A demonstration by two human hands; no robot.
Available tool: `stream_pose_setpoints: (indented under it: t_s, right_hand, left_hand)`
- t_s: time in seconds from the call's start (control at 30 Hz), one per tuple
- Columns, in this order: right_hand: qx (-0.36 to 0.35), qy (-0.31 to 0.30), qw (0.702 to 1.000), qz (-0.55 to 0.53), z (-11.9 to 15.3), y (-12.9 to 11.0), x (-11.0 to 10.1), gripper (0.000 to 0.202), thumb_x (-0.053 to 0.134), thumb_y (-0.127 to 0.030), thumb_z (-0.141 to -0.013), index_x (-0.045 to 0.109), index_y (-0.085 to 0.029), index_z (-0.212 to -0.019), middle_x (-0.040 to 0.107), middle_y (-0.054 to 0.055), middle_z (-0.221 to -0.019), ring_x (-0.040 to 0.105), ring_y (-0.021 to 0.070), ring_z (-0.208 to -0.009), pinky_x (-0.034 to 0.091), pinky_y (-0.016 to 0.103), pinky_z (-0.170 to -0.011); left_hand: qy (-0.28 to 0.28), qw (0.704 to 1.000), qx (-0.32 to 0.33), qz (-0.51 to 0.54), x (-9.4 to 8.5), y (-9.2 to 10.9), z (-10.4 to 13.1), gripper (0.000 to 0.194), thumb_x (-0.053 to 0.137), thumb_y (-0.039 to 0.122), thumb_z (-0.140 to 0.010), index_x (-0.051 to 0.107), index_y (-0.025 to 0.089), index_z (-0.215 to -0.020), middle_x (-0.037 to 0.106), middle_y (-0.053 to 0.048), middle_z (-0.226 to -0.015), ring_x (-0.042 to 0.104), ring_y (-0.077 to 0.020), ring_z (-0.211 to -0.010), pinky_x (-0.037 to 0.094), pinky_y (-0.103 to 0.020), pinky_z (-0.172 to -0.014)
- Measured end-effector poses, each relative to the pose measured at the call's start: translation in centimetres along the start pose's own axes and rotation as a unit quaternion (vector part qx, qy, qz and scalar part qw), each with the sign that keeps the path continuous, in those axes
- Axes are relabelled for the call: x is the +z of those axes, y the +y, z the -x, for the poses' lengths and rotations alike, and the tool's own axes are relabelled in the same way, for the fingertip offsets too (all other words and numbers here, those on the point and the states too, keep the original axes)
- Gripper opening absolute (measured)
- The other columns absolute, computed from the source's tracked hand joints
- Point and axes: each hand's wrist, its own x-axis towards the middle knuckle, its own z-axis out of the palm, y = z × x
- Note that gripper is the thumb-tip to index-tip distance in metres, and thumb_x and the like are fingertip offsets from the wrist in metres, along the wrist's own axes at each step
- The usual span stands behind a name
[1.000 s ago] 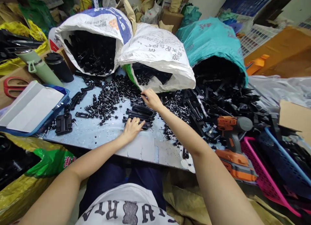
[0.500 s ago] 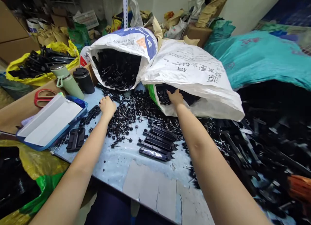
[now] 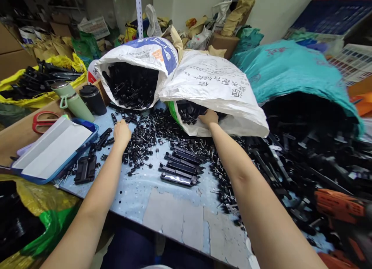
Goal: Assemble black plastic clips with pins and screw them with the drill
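My left hand (image 3: pixel 122 132) is over small black parts at the left of the pile; its fingers are bent together, and what they hold is too small to make out. My right hand (image 3: pixel 208 117) reaches into the mouth of the white sack (image 3: pixel 215 81), its fingertips among dark parts and partly hidden. Black pieces with metal pins (image 3: pixel 142 139) lie heaped between the hands. Several long black bars (image 3: pixel 181 166) lie side by side in front of the sack. A second white sack (image 3: pixel 136 52), full of black parts, lies open behind my left hand.
At left stand a green flask (image 3: pixel 72 100), a black cup (image 3: pixel 93 100), red scissors (image 3: pixel 43 122) and a blue tray (image 3: pixel 48 180). At right are a teal sack (image 3: pixel 293 69), more black parts (image 3: pixel 276 160) and an orange power drill (image 3: pixel 338 205).
The view has swung to the right, bringing the orange drill further in. My right hand's fingers have gone from spread to bent down among the parts in the sack. My left hand remains at the pile.
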Motion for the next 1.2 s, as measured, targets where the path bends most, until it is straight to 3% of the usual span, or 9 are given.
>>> stream_pose_setpoints:
  t_s: [0.17,0.33,0.43,0.57,0.77,0.9,1.0,1.1,1.2]
  right_hand:
    - [-0.029,0.026,0.981,-0.190,6.5,4.4,-4.9,0.027,0.062,-0.028,-0.068,0.062,-0.012,-0.089,0.066,0.009,-0.084,0.063,0.0231,-0.086,0.050,0.038,-0.082]
    - [-0.082,-0.079,0.900,-0.421,20.3,10.7,-7.3,0.037,0.066,-0.040,-0.066,0.058,-0.016,-0.093,0.066,0.005,-0.086,0.065,0.0179,-0.077,0.055,0.037,-0.075]
    - [-0.172,-0.180,0.905,-0.345,29.1,13.7,-7.8,0.037,0.065,-0.038,-0.068,0.059,-0.019,-0.099,0.066,0.007,-0.095,0.065,0.0192,-0.083,0.054,0.038,-0.077]
    - [-0.253,-0.256,0.930,-0.073,36.2,15.6,-7.5,0.042,0.057,-0.029,-0.076,0.056,-0.020,-0.117,0.065,0.009,-0.107,0.063,0.0217,-0.093,0.049,0.039,-0.084]
    - [-0.298,-0.152,0.939,0.086,38.0,11.6,-4.0,0.054,0.048,-0.044,-0.088,0.041,-0.019,-0.135,0.053,0.016,-0.127,0.047,0.0285,-0.119,0.037,0.049,-0.096]
    - [-0.152,-0.164,0.955,-0.194,38.2,7.7,-2.3,0.050,0.020,-0.045,-0.095,0.036,-0.022,-0.137,0.062,0.011,-0.108,0.062,0.0220,-0.088,0.050,0.040,-0.079]
    - [-0.037,-0.236,0.884,-0.401,38.9,6.3,-2.0,0.059,0.021,-0.053,-0.093,0.025,-0.022,-0.142,0.064,0.006,-0.086,0.062,0.0189,-0.062,0.054,0.036,-0.059]
    - [-0.057,-0.252,0.850,-0.459,39.3,6.6,-2.5,0.062,0.039,-0.057,-0.087,0.036,-0.023,-0.138,0.062,0.005,-0.087,0.058,0.0152,-0.057,0.054,0.033,-0.054]
    - [-0.155,-0.209,0.861,-0.437,39.3,7.7,-3.3,0.054,0.050,-0.051,-0.084,0.049,-0.025,-0.131,0.059,0.006,-0.100,0.055,0.0097,-0.055,0.053,0.029,-0.056]
  left_hand:
    - [-0.032,0.972,0.198,0.119,-4.7,2.2,9.0,0.030,0.044,0.025,-0.086,0.053,0.014,-0.112,0.056,-0.013,-0.109,0.057,-0.0245,-0.099,0.043,-0.034,-0.089]
    - [-0.195,0.910,0.360,0.061,-6.9,3.9,18.9,0.034,0.043,0.005,-0.077,0.049,0.016,-0.109,0.060,-0.009,-0.090,0.059,-0.0224,-0.086,0.045,-0.032,-0.075]
    - [-0.243,0.856,0.456,0.000,-5.9,4.7,23.0,0.038,0.034,-0.005,-0.074,0.051,0.017,-0.100,0.060,-0.009,-0.082,0.057,-0.0220,-0.085,0.043,-0.032,-0.074]
    - [-0.208,0.853,0.478,0.012,-3.6,4.5,24.8,0.029,0.035,0.003,-0.083,0.053,0.017,-0.102,0.059,-0.010,-0.090,0.055,-0.0226,-0.091,0.043,-0.035,-0.080]
    - [-0.209,0.867,0.427,0.150,-1.2,3.2,26.7,0.044,0.038,0.026,-0.092,0.036,0.017,-0.135,0.054,-0.013,-0.114,0.056,-0.0220,-0.102,0.045,-0.035,-0.086]
    - [-0.240,0.856,0.323,0.324,-1.4,3.4,28.9,0.044,0.030,0.032,-0.095,0.039,0.018,-0.136,0.056,-0.010,-0.106,0.061,-0.0142,-0.078,0.050,-0.030,-0.076]
    - [-0.233,0.843,0.250,0.416,-2.1,4.0,29.7,0.043,0.032,0.035,-0.095,0.044,0.018,-0.133,0.056,-0.005,-0.094,0.055,-0.0079,-0.058,0.050,-0.026,-0.066]
    - [-0.162,0.852,0.257,0.427,-3.1,4.3,29.6,0.039,0.041,0.033,-0.093,0.053,0.018,-0.126,0.056,-0.005,-0.090,0.057,-0.0127,-0.075,0.049,-0.028,-0.075]
    - [-0.137,0.853,0.298,0.405,-3.8,4.2,29.9,0.036,0.043,0.030,-0.092,0.055,0.020,-0.123,0.055,-0.004,-0.085,0.055,-0.0142,-0.079,0.048,-0.029,-0.077]
